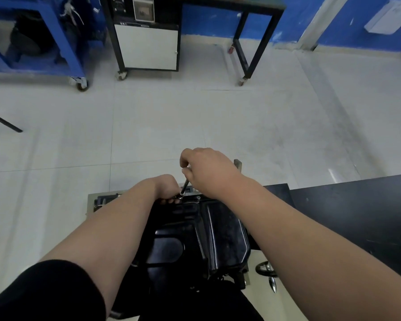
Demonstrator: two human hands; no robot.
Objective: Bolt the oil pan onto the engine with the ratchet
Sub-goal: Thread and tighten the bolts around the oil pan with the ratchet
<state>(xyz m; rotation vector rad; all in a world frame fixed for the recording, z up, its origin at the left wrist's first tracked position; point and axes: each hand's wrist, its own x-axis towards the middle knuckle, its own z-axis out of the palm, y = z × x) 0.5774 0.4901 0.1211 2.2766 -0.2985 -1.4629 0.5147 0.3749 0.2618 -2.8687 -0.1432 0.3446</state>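
The black oil pan [208,232] lies on the engine in front of me, low in the view. A slim metal ratchet [184,187] stands tilted at the pan's far edge, its head down on the flange. My right hand [206,169] grips the ratchet's upper end. My left hand [167,187] is curled at the pan's far rim beside the ratchet's head, fingertips on the rim; what it holds is hidden. A bolt head [198,198] shows on the flange just to the right.
A black table [357,205] stands to my right. A handwheel with a chrome handle [267,272] sticks out below the engine stand. Across the pale floor are a blue cart [56,42] and a black wheeled bench with a white cabinet [148,42].
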